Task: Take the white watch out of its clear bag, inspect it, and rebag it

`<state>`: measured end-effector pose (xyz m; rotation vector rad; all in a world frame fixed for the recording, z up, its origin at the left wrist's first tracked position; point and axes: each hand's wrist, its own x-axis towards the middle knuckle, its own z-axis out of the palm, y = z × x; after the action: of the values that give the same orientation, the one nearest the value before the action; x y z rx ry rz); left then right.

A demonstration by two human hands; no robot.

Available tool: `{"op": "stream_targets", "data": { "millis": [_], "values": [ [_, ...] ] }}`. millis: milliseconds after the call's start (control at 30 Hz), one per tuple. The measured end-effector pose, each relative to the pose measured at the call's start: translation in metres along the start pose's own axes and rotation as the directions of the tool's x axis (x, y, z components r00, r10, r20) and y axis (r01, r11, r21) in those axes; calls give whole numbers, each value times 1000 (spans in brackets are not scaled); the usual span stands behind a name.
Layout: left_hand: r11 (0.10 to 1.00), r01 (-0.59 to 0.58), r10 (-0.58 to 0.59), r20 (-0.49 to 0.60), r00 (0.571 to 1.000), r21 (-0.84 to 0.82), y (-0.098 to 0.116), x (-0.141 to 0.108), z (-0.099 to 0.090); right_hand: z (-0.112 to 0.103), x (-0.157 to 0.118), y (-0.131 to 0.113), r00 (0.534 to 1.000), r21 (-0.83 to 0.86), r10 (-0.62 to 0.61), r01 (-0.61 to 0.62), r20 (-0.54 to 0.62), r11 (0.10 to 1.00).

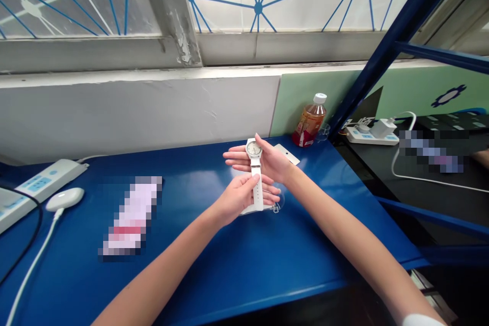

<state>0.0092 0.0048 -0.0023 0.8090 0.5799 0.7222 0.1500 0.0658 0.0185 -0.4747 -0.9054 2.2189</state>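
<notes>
A white wristwatch (253, 149) with a round, light dial is held upright between my two hands above the blue tabletop (214, 270). My left hand (241, 191) grips the lower strap, thumb pressed on its front and fingers stretched out behind it. My right hand (272, 160) holds the dial end, its thumb at the edge of the case and its straight fingers behind the watch. Below my left hand lies a flat, pale item with a clear edge and a small clasp, mostly hidden. A white card (287, 154) lies behind my right wrist.
Left are a white power strip (46, 181), a white oval plug on a cable (64, 198) and a blurred flat item (132, 219). A drink bottle (310, 121) stands at the back right. A blue metal frame (376, 63) rises beside a black desk with another power strip (369, 135).
</notes>
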Motion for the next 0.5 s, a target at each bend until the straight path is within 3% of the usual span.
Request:
{"op": "stream_targets", "data": {
  "millis": [133, 233, 500],
  "values": [
    [998, -61, 61, -71, 996, -2, 0, -1, 0, 1, -1, -1, 1000, 21, -22, 22, 5, 1000],
    [1000, -16, 15, -74, 997, -21, 2, -1, -1, 2, -2, 0, 999, 6, -43, 43, 16, 999],
    [988, 121, -117, 46, 992, -96, 8, 6, -2, 2, -1, -5, 996, 14, -46, 45, 77, 999]
  ]
}}
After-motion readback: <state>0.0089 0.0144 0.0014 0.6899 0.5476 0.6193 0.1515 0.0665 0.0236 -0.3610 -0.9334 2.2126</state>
